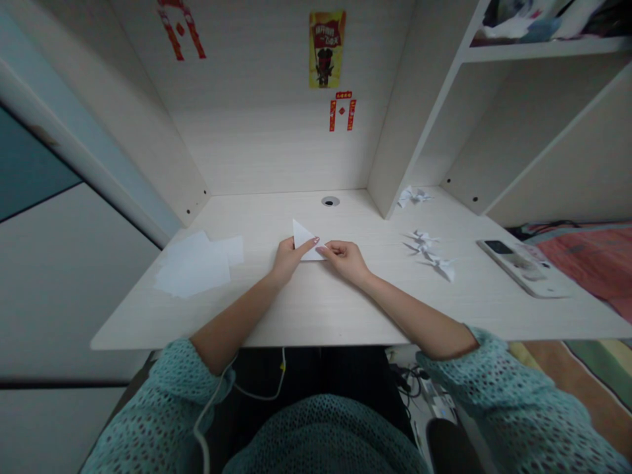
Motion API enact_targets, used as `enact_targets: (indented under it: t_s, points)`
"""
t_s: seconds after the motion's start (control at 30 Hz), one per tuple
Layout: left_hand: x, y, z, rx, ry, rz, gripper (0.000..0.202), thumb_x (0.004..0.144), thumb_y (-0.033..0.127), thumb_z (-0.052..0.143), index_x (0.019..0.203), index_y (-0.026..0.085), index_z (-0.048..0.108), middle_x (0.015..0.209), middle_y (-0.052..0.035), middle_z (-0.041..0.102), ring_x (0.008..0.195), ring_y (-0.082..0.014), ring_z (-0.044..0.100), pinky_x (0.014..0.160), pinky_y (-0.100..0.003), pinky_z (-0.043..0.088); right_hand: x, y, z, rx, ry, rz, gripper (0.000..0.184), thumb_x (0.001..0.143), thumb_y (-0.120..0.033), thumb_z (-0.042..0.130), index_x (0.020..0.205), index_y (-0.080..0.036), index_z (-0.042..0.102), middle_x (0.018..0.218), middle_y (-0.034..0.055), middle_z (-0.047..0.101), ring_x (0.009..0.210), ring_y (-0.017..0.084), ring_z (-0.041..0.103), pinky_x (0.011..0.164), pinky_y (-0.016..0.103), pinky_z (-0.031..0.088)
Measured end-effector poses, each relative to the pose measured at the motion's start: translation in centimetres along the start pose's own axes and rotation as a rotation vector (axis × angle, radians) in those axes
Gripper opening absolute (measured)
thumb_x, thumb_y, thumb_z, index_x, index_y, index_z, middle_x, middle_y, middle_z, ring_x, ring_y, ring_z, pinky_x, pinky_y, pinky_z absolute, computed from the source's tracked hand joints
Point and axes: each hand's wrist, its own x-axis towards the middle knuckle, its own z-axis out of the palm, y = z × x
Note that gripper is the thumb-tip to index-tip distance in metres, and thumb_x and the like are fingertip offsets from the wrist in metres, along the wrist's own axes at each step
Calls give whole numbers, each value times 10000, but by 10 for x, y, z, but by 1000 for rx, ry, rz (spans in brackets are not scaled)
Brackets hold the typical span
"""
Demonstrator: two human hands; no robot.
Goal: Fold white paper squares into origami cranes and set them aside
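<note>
A folded white paper triangle (303,237) lies on the pale wood-grain desk (316,309), its tip pointing up and away from me. My left hand (288,259) holds its near left side, with the fingers stretched across the fold. My right hand (344,259) pinches the paper's right corner between thumb and fingertips. Both hands meet at the paper, and they hide its lower part. Teal openwork knit sleeves cover both forearms up to a little below the wrists.
Loose white paper sheets (192,265) lie left of my hands. Several folded paper cranes (425,247) stand to the right, near a white-cased phone (518,266). Another crane (412,195) sits by the shelf panel. Desk walls rise behind and on both sides.
</note>
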Motion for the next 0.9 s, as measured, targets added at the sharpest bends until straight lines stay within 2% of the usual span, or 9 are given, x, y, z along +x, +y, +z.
enact_targets:
  t_s: [0.13, 0.23, 0.37, 0.47, 0.53, 0.6, 0.77, 0.83, 0.9]
  points:
    - [3, 0, -1, -43, -1, -56, 349, 554, 393, 768, 737, 112, 669, 733, -60, 669, 645, -158, 579, 594, -263, 418, -2, -6, -1, -46, -9, -56, 400, 780, -515, 501, 693, -148, 635, 586, -5, 537, 546, 107, 432, 510, 227, 293]
    - [14, 7, -14, -112, 47, -70, 355, 564, 417, 753, 738, 118, 672, 744, -71, 667, 660, -149, 585, 591, -252, 412, -3, -6, -2, -105, -27, -88, 397, 792, -502, 487, 682, -153, 640, 591, -5, 553, 557, 112, 448, 526, 231, 301]
    - [31, 17, -48, -148, 302, 61, 373, 591, 435, 725, 862, 182, 677, 947, -74, 673, 819, -135, 597, 614, -205, 387, -4, 0, -2, -140, -46, -66, 397, 787, -502, 495, 672, -153, 648, 576, -8, 549, 543, 111, 442, 517, 233, 293]
    - [36, 18, -62, -94, 348, 41, 412, 594, 472, 716, 892, 190, 676, 1020, -93, 660, 873, -157, 596, 624, -213, 386, -3, 3, 0, -103, -7, -26, 417, 779, -522, 495, 652, -149, 631, 573, -7, 537, 541, 111, 443, 505, 230, 287]
    - [34, 17, -59, -65, 310, 45, 419, 627, 511, 681, 905, 198, 678, 1036, -93, 655, 885, -169, 600, 633, -225, 392, -3, 3, 1, -82, 1, -8, 425, 777, -532, 493, 655, -148, 626, 575, -7, 531, 536, 108, 438, 497, 227, 284]
    - [31, 15, -51, -31, 215, 57, 447, 671, 551, 627, 945, 201, 677, 1021, -93, 659, 885, -184, 605, 644, -243, 402, -2, 3, 1, -74, 6, 4, 431, 778, -541, 488, 673, -148, 628, 578, -8, 529, 532, 106, 432, 494, 225, 284]
    - [19, 12, -28, 27, -45, 56, 480, 611, 432, 723, 1007, 167, 662, 926, -74, 680, 831, -190, 607, 725, -279, 428, -3, 0, 2, -91, 14, -8, 431, 784, -541, 482, 668, -149, 621, 564, -9, 506, 532, 106, 416, 496, 224, 282]
    - [16, 11, -24, 28, -53, 56, 451, 593, 392, 743, 968, 152, 670, 878, -70, 687, 787, -178, 606, 733, -282, 432, -3, -1, 2, -97, 2, -26, 422, 787, -531, 482, 652, -152, 611, 562, -11, 501, 529, 104, 410, 497, 226, 281]
    - [14, 11, -22, 47, -8, 69, 393, 569, 362, 761, 884, 141, 683, 827, -64, 689, 741, -169, 603, 708, -278, 436, -4, -2, 3, -106, -15, -37, 415, 791, -525, 480, 652, -156, 608, 570, -9, 512, 528, 105, 412, 498, 228, 283]
